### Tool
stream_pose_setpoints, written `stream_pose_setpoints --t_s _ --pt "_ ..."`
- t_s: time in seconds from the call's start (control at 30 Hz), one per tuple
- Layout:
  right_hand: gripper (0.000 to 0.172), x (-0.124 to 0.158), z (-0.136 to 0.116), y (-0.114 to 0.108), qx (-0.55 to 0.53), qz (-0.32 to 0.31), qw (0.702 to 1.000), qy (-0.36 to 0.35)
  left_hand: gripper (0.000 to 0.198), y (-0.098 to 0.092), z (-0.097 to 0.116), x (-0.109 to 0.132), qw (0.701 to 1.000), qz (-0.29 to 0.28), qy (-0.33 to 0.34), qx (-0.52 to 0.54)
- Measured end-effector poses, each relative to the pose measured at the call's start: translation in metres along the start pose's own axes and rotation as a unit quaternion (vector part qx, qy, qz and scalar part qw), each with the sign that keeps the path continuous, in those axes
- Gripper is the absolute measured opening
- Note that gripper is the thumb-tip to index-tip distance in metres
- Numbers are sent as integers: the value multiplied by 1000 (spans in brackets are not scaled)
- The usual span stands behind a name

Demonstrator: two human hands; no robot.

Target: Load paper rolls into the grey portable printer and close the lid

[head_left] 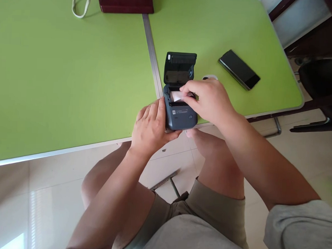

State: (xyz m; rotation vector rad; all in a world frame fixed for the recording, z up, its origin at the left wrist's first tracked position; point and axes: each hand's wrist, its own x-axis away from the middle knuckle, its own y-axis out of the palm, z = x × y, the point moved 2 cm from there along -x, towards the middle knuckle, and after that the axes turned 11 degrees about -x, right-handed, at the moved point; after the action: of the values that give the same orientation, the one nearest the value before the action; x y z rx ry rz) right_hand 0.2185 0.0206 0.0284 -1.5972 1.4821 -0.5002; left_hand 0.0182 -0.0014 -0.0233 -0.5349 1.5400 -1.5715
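A small dark grey printer (180,116) sits at the near edge of the green table (60,79), its lid (180,68) flipped up and open. My left hand (151,127) wraps round the printer's left side and front corner, steadying it. My right hand (208,99) reaches over the open compartment from the right, its fingers pinched on a white paper roll (176,96) lying inside. A white round object (210,77) shows partly behind my right hand; I cannot make out what it is.
A black phone (239,69) lies on the table to the right of the printer. A dark red bag (124,1) with a white strap (79,3) sits at the far edge. A metal seam (151,46) divides two tabletops. A black chair (322,83) stands at right.
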Motion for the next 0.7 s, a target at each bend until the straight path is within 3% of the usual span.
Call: stream_pose_setpoints --t_s 0.13,0.27,0.43,0.57,0.7 --pt "14 4 -9 -3 -22 10 999 -23 104 0 0 0 1000 3 -5 9" --pt "18 19 -22 -7 -27 51 994 -97 108 -2 1 1 1000 11 -7 17" --pt "16 33 -25 -9 -65 44 988 -132 66 -9 2 1 1000 -12 5 9" --pt "7 23 -17 -18 -83 89 991 -48 61 -9 1 1 1000 -16 12 4" --pt "38 0 -10 -19 -88 110 989 50 60 -8 -1 2 1000 -9 19 1"
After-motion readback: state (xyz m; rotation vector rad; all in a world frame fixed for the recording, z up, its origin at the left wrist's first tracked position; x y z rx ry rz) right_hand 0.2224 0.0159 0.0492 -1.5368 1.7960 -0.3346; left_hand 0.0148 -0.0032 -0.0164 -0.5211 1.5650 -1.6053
